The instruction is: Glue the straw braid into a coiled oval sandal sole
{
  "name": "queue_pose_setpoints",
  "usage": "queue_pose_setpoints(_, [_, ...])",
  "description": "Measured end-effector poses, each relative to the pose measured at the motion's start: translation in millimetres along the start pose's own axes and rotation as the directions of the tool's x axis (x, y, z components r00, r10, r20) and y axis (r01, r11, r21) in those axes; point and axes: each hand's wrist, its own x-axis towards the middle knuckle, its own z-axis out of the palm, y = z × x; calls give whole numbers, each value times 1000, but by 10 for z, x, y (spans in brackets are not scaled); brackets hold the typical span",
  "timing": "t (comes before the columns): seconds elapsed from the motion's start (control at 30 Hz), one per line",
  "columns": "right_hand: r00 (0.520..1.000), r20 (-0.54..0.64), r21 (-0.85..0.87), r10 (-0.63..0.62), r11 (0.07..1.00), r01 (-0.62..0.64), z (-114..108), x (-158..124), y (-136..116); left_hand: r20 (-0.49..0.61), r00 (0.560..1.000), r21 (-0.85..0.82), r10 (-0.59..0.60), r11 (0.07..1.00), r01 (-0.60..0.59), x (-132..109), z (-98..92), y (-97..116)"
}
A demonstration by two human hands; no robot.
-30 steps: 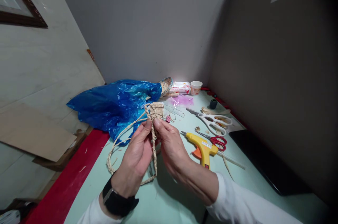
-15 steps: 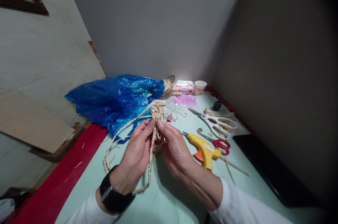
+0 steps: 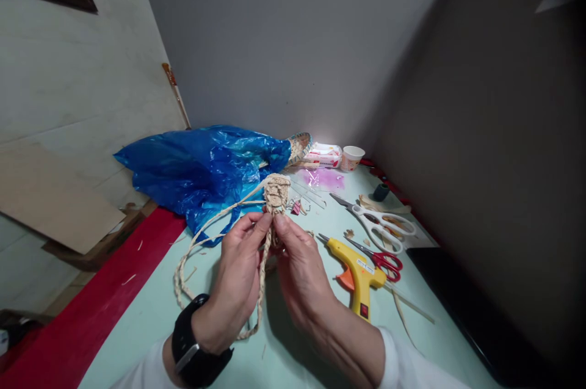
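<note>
Between both hands I hold a small piece of braided straw work (image 3: 276, 192), beige, with its woven upper part standing above my fingertips. My left hand (image 3: 240, 254) pinches its lower left side with thumb and fingers. On the lower right, my right hand (image 3: 300, 261) pinches it in the same way, the two thumbs close together. A straw braid (image 3: 262, 282) hangs down between my hands and curves left near the wrist. Loose straw strands (image 3: 208, 222) loop out to the left. My fingers hide the lower part of the piece.
To the right lie a yellow glue gun (image 3: 361, 276), red-handled scissors (image 3: 387, 264) and white-handled scissors (image 3: 378, 224). A blue plastic bag (image 3: 206, 169) covers the back left, beside a woven basket (image 3: 301, 148). Behind are a paper cup (image 3: 352, 158) and a pink clip (image 3: 296, 208).
The camera view has shifted slightly, so the table things appear a little farther right. Both hands keep their pinch; the straw piece has turned slightly and its woven face looks different.
</note>
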Motion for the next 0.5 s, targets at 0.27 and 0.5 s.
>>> queue_pose_setpoints(0.27, [1000,12,-26,16,1000,-16,-8,-21,-27,3,1000,43,28,999,-28,28,-24,26])
queue_pose_setpoints(0.5, [1000,-16,-46,14,999,-15,-31,-18,26,2,999,79,39,996,-39,17,-23,42])
